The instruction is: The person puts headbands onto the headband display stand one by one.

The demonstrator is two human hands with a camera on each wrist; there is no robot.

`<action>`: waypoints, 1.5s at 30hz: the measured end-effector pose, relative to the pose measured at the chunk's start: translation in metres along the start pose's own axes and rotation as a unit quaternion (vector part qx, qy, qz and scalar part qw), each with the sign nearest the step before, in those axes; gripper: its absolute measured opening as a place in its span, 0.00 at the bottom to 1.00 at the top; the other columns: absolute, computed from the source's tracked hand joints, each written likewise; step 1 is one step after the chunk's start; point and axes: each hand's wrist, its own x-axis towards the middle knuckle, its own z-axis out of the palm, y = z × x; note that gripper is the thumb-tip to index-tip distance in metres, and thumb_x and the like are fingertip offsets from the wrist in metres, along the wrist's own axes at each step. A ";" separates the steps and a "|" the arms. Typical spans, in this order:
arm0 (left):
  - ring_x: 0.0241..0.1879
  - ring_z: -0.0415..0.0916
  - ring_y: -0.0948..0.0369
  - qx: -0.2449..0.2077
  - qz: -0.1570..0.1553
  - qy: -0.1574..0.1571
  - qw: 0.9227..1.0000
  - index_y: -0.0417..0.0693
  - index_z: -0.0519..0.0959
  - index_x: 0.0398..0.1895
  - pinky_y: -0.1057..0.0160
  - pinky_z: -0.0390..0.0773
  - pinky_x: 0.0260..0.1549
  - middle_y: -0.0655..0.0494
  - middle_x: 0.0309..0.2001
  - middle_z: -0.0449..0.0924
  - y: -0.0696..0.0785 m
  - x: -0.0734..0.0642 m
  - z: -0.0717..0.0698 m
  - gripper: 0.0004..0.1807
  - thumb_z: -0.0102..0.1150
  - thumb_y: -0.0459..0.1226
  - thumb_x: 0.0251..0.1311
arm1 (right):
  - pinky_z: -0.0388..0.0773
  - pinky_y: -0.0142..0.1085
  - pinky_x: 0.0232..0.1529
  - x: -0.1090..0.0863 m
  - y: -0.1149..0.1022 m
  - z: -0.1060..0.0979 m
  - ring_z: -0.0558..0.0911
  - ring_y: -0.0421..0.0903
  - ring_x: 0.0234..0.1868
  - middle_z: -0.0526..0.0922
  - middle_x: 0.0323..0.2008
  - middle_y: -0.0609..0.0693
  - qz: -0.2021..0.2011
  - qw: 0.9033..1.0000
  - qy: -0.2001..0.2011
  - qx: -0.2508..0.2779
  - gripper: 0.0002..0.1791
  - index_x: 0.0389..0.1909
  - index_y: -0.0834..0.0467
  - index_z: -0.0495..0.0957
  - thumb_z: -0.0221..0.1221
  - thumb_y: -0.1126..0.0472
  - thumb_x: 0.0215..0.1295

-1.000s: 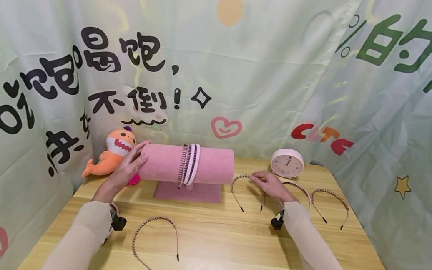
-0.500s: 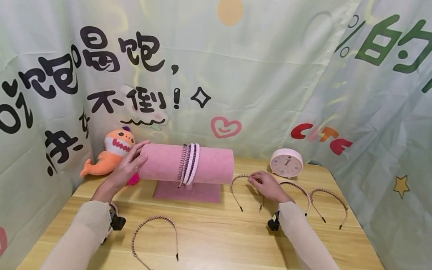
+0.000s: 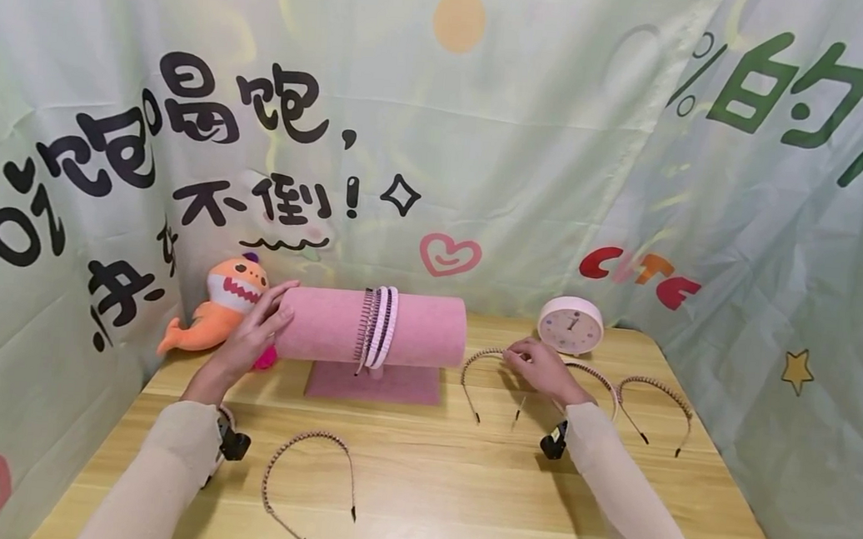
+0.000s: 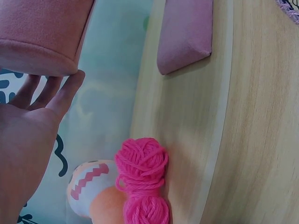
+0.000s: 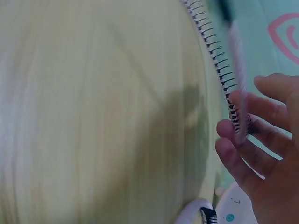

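Note:
My left hand (image 3: pixel 244 342) touches the left end of a pink plush display roll (image 3: pixel 322 324) on a flat base; in the left wrist view its fingertips (image 4: pixel 77 77) rest on the roll's end edge. Several headbands (image 3: pixel 382 329), white and black, sit around the middle of the roll. To the right of it my right hand (image 3: pixel 543 372) pinches the top of a thin headband (image 3: pixel 466 378) with metal coils, its two dark-tipped ends hanging down. In the right wrist view, the fingers curl round that headband (image 5: pixel 217 60).
Two more headbands (image 3: pixel 611 386) (image 3: pixel 657 380) stand at the right, near a round pink clock (image 3: pixel 570 325). Another headband (image 3: pixel 315 434) lies at the front left. A headband is partly hidden by my left sleeve. An orange plush toy (image 3: pixel 217 325) and pink yarn (image 4: pixel 142 163) are behind my left hand.
My right hand has shifted slightly right, and the headband in it has tilted a little, its free ends swinging. My left hand and the display roll stay in place.

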 end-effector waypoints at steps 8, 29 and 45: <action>0.84 0.46 0.44 0.002 -0.007 0.001 1.000 0.56 0.50 0.90 0.42 0.54 0.83 0.43 0.87 0.46 0.000 -0.001 0.000 0.33 0.43 0.47 0.88 | 0.81 0.39 0.46 -0.010 0.003 -0.011 0.85 0.63 0.52 0.85 0.57 0.66 0.016 0.998 -0.023 0.051 0.12 0.56 0.69 0.83 0.59 0.65 0.82; 0.84 0.46 0.45 0.001 -0.006 -0.003 1.000 0.58 0.50 0.90 0.74 0.65 0.70 0.44 0.88 0.45 0.000 -0.002 0.000 0.34 0.43 0.47 0.88 | 0.81 0.39 0.40 -0.023 0.004 -0.028 0.84 0.59 0.45 0.85 0.54 0.70 0.014 0.994 -0.069 0.088 0.11 0.56 0.70 0.81 0.56 0.67 0.83; 0.84 0.45 0.43 -0.002 -0.003 -0.001 1.000 0.56 0.49 0.90 0.27 0.46 0.81 0.42 0.88 0.45 0.003 -0.001 0.002 0.34 0.43 0.46 0.88 | 0.83 0.42 0.39 -0.037 0.003 -0.040 0.84 0.56 0.42 0.84 0.51 0.68 0.035 0.992 -0.081 0.088 0.10 0.53 0.69 0.79 0.58 0.65 0.84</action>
